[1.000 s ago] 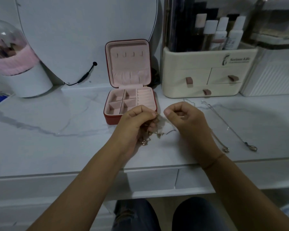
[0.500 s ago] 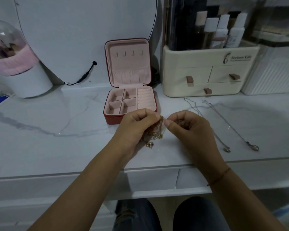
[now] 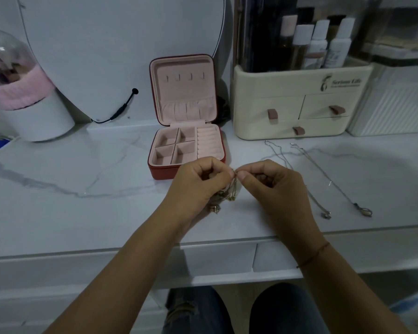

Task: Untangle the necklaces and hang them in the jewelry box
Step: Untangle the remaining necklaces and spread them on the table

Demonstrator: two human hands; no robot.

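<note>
Head view, left hand and right hand fingertip to fingertip, curled fingers of both pinching tangled gold necklaces that dangle toward 6 o'clock, open jewelry box just at 12 o'clock of the left hand, two silver necklaces laid out on the table at 3 o'clock.

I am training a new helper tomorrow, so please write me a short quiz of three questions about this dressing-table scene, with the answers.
1. True or false: a chain already hangs on the four small hooks in the lid of the red square jewelry box with pink lining.
2. Multiple choice: the tangled gold necklaces are held by A) the left hand alone, B) the right hand alone, C) both hands.
3. Fill in: ___ thin silver necklaces lie stretched out on the white marble tabletop, to the right of the hands.
Key: 1 false; 2 C; 3 two.
</note>
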